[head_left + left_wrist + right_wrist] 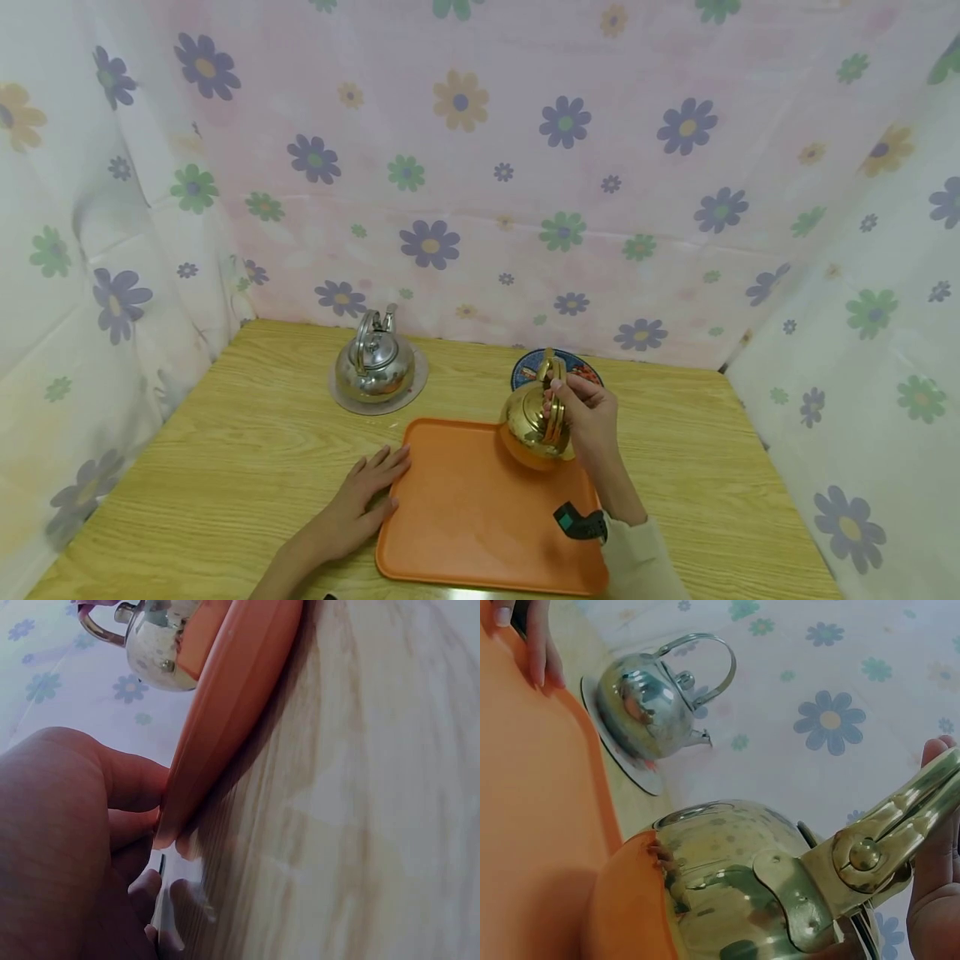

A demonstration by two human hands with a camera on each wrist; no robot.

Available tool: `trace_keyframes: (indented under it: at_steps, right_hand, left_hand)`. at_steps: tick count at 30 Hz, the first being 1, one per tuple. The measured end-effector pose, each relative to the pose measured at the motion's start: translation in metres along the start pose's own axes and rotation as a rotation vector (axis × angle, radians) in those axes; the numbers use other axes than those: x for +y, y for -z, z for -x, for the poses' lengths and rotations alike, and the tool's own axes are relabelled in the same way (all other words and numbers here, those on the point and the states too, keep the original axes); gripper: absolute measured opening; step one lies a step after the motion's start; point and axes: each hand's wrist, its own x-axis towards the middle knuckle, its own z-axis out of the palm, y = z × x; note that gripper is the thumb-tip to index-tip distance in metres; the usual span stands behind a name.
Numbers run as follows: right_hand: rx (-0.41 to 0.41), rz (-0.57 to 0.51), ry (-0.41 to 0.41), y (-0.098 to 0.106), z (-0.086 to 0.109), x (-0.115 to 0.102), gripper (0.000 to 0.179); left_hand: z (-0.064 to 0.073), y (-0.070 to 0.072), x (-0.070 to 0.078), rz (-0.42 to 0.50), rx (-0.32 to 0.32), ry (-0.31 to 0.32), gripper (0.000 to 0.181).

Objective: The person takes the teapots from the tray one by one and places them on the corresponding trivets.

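A gold kettle is over the far right part of the orange tray. My right hand grips its upright handle, with the thumb and fingers wrapped round the bar. In the right wrist view the golden body reflects the orange tray; whether its base touches the tray I cannot tell. Along the tray's left rim lies my left hand, its extended fingers touching the edge. The left wrist view has those fingers against the tray's outer side.
At the back left, a silver kettle stands on a round pale mat. Behind the gold kettle lies a round blue patterned mat. Flowered cloth hangs round the back and sides of the wooden table.
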Motion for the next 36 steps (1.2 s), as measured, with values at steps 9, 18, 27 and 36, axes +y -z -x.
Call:
trace_keyframes:
  at_steps: [9,18,27,36]
  right_hand:
    - [-0.012,0.050,0.020,0.004,-0.010,0.000,0.011]
    - [-0.039,0.068,0.034,0.005,-0.018,0.001,0.033]
    - [-0.049,0.030,0.035,0.006,-0.021,0.000,0.037]
    - [-0.064,0.057,0.063,0.008,-0.024,-0.003,0.014]
  left_hand:
    - [0.001,-0.001,-0.001,-0.027,0.018,-0.011,0.047]
    - [0.002,-0.002,-0.001,-0.024,0.029,-0.029,0.047]
    - [0.001,0.000,0.000,-0.011,0.004,0.000,0.048]
    - [0.002,0.000,0.002,-0.022,0.008,-0.010,0.048]
